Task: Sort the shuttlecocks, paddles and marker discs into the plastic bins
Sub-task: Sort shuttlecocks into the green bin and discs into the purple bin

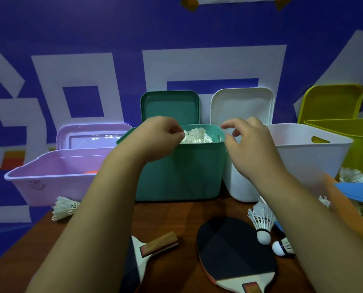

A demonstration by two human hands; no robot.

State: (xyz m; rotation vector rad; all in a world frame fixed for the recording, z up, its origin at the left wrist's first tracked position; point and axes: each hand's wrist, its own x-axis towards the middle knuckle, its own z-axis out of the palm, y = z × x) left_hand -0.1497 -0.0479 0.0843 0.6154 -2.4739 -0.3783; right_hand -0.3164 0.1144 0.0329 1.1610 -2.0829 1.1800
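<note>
My left hand [161, 132] hovers over the left rim of the green bin [176, 172]. Its curled fingertips lie against the white shuttlecocks [197, 135] piled inside; I cannot tell if they pinch one. My right hand [246, 142] hangs over the bin's right rim with fingers loosely curled and nothing in them. Two paddles lie on the brown table: a black-faced one [235, 250] under my right forearm and one [155, 246] partly hidden by my left arm. Loose shuttlecocks lie at the left [64, 208] and right [261, 220]. Orange [341, 204] and blue marker discs [358, 191] sit far right.
A purple bin [49, 176] with something orange [90, 172] inside stands left of the green one. A white bin [303, 157] and a yellow-green bin [356, 136] stand to the right. Lids lean on the blue wall behind each bin. More shuttlecocks [354, 176] lie by the white bin.
</note>
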